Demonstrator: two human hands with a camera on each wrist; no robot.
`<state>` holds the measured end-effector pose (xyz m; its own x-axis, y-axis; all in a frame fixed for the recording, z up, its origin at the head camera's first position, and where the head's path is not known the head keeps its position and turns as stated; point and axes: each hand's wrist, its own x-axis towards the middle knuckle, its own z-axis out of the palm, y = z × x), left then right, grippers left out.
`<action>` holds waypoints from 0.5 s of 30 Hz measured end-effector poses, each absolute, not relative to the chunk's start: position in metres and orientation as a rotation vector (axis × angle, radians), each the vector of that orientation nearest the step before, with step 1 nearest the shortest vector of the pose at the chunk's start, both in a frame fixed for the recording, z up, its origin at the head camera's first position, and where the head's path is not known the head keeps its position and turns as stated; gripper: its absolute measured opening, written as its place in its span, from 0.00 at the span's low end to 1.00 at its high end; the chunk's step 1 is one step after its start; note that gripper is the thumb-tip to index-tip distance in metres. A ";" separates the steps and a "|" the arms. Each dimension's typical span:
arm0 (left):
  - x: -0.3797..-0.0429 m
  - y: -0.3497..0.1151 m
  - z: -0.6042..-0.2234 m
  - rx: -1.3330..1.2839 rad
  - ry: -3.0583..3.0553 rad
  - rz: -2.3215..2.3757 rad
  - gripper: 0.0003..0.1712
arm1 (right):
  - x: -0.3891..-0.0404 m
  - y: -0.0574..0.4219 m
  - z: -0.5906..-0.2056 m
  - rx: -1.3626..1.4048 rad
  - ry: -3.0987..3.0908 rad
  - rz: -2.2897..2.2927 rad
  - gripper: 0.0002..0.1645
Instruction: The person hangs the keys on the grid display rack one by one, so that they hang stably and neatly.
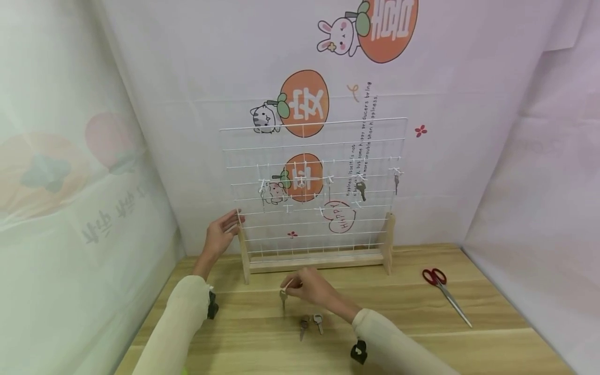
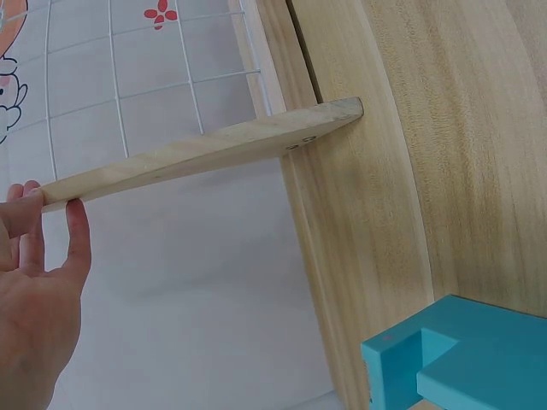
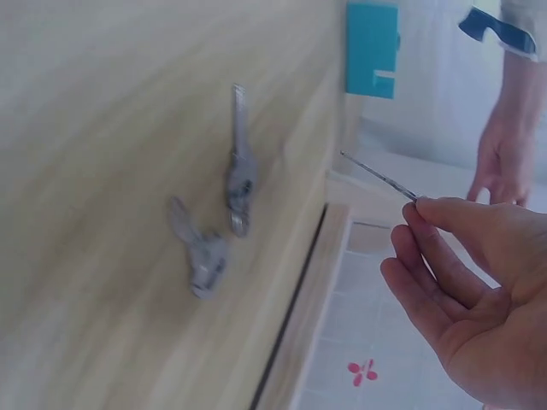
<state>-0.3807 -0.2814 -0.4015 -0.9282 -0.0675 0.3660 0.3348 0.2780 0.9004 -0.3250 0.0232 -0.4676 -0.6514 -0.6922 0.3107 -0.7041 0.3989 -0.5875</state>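
Observation:
My right hand [image 1: 313, 287] pinches a key [image 1: 283, 297] by its head between thumb and fingertips, above the table; in the right wrist view the key's blade [image 3: 376, 174] points away from the fingers. Two more keys, one dark-headed [image 1: 303, 325] and one silver [image 1: 318, 321], lie side by side on the table below. At the left end of the white wire grid [image 1: 309, 227], my left hand [image 1: 222, 232] grips the top of the wooden side support [image 2: 197, 149] between thumb and fingers. Small white hooks sit on the grid, and keys [image 1: 361, 190] hang from some of them.
Red-handled scissors [image 1: 442, 291] lie on the table at the right. The grid stands upright in its wooden base [image 1: 319, 262] near the back wall. White printed sheets [image 1: 197, 67] enclose the table at the back and both sides.

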 end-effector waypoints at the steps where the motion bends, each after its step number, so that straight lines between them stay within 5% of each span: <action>1: -0.381 -0.281 -0.401 -0.242 -2.222 -1.688 0.34 | -0.327 0.024 -0.465 1.306 -2.595 1.112 0.06; 15: -0.382 -0.281 -0.402 -0.242 -2.221 -1.696 0.34 | -0.353 0.031 -0.422 1.241 -2.448 1.181 0.07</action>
<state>-0.3817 -0.2811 -0.4016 -0.9293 -0.0670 0.3631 0.3326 0.2751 0.9021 -0.3530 0.0309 -0.4223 -0.6450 -0.6161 0.4521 -0.7374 0.3463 -0.5800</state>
